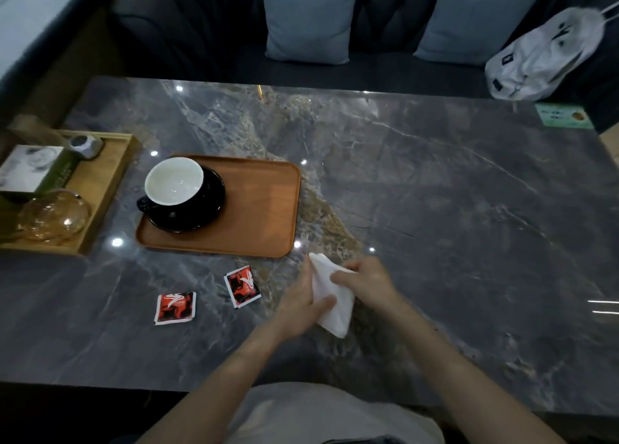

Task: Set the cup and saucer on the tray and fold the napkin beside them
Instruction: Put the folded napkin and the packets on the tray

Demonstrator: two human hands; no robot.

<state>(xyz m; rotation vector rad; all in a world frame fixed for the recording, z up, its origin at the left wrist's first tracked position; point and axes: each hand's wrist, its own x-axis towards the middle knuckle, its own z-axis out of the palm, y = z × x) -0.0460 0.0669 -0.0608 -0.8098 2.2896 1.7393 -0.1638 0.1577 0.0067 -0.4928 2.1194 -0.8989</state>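
Note:
A black cup [174,182] with a white inside stands on a black saucer [204,209], both on the left part of the brown tray [264,209]. A white napkin [331,299] lies partly folded on the table just below the tray's right front corner. My left hand [301,304] holds the napkin's left side, thumb on top. My right hand [366,284] grips its upper right part, fingers curled over the fold.
Two red sachets [242,285] [175,308] lie on the marble table [452,209] left of my hands. A wooden tray [100,189] at the far left holds a tissue box [33,169] and an amber glass [53,216]. A white bag [542,55] sits on the sofa.

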